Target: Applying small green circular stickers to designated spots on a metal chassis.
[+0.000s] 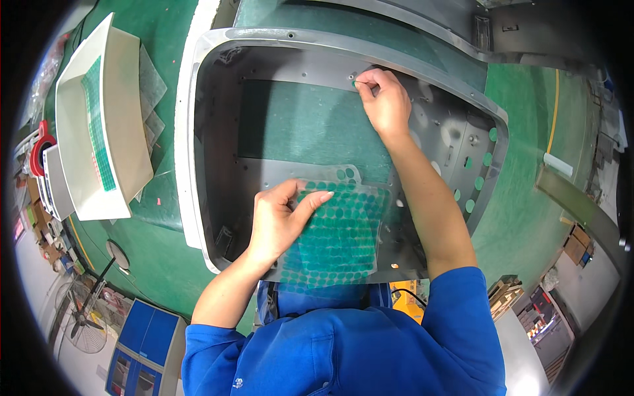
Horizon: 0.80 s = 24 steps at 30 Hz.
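Note:
My left hand (274, 221) pinches the upper left of a clear backing sheet (340, 231) covered with rows of round green stickers, thumb on top. The sheet lies over the near side of a large grey metal housing (199, 132) with a rectangular opening in its bottom. At the housing's far side, my right hand (388, 109) has thumb and forefinger pressed together on a small green sticker (356, 82), beside a small hole in the metal. Most of that sticker is hidden by the fingertips. Several green dot stickers (479, 182) stick to the housing's right inner side.
To the left stands a cream plastic bin (125, 132) with a green dotted sheet (99, 125) inside. Clear sheets (152, 82) lie beside it. Another metal part (422, 26) stands beyond the housing. A fan (86, 323) and a blue cabinet (145, 343) are at lower left.

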{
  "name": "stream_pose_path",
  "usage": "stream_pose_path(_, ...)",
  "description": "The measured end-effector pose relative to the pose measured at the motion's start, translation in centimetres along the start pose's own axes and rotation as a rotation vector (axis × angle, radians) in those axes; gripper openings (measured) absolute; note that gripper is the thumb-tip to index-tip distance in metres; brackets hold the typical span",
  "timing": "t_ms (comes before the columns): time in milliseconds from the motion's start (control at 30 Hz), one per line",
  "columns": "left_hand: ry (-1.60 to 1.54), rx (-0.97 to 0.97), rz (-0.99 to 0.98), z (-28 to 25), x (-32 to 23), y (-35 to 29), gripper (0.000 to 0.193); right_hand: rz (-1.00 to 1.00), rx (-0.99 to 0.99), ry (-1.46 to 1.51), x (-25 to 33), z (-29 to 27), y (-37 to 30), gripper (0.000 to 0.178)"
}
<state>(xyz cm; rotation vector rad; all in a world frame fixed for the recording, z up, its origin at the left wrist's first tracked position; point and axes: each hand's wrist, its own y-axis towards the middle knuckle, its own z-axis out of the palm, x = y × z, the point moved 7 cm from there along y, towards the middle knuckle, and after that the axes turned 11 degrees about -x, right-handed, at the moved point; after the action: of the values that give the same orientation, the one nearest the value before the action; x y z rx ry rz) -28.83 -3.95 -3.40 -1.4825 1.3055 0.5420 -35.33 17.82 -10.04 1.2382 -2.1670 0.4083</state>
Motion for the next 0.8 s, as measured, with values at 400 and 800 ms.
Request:
stream_pose_path(400, -0.123, -0.110, -0.081, -1.4, -0.1, 0.4, 0.021, -0.653, -0.151, -0.261, 2.3, -2.3, -4.1, 0.028)
stream_pose_path(800, -0.292, 0.008, 0.130, -1.0, -2.4, -1.7, 0.008, 0.331, 0.458, 0.764, 2.1, -11.0, -12.5, 0.014)
